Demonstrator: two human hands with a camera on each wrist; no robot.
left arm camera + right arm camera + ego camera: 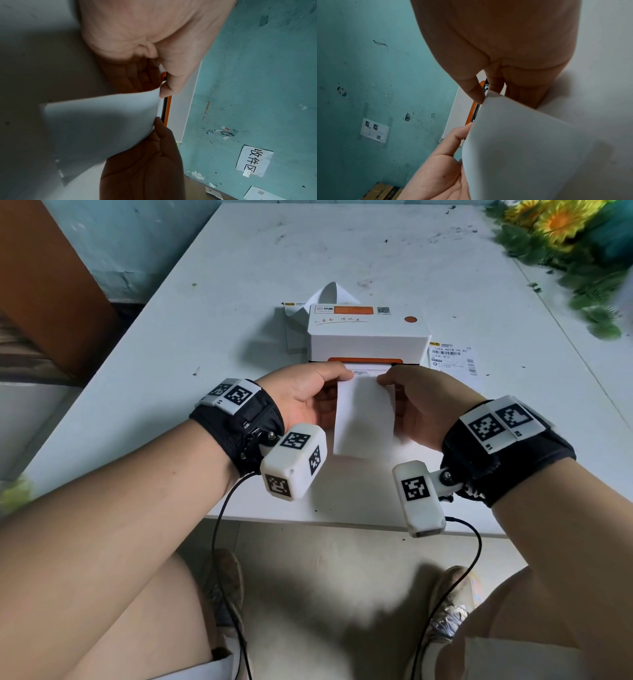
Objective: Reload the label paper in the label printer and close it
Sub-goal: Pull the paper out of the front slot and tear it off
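The white label printer (368,337) stands mid-table with its lid down and an orange strip (169,105) along the front slot. A blank white label paper (363,419) comes out of that slot toward me. My left hand (344,376) pinches the paper's left edge right at the slot, thumb on top. My right hand (383,381) pinches the right edge the same way. In the left wrist view the thumb (164,92) presses on the paper (96,121). In the right wrist view the thumb (478,98) meets the paper (530,148) by the orange strip (471,112).
Folded label stock (329,297) trails behind the printer on the white table (171,371). A printed shipping label (452,359) lies to its right. Artificial sunflowers (565,234) crowd the far right corner. A brown board (51,285) leans at the left.
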